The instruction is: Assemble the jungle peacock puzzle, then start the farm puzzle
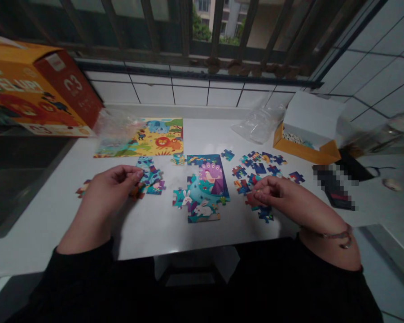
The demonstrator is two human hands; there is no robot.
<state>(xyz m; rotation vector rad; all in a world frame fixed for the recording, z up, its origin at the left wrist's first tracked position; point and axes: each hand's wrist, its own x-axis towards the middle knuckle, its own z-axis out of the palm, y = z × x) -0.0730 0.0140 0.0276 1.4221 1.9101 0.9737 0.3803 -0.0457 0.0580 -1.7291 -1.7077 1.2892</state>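
A partly joined puzzle [205, 188] lies on the counter between my hands, showing a pink peacock and white rabbits. To its left, my left hand [112, 186] is closed in a pinch over a cluster of loose puzzle pieces [151, 177]; whatever the fingertips hold, if anything, is too small to make out. My right hand [272, 190] also pinches, low over the right-hand spread of loose pieces [259, 168]. Its fingers hide some pieces, and I cannot make out what is between them. A single piece [227, 154] rests just beyond the puzzle's upper right corner.
Behind the left pieces lies a picture sheet with lions [163, 141], partly under a clear plastic bag [116, 125]. A large orange box [43, 89] stands beside the sink [6, 188]. At right are another clear bag [257, 123], an open small box [306, 150] and a phone [336, 188].
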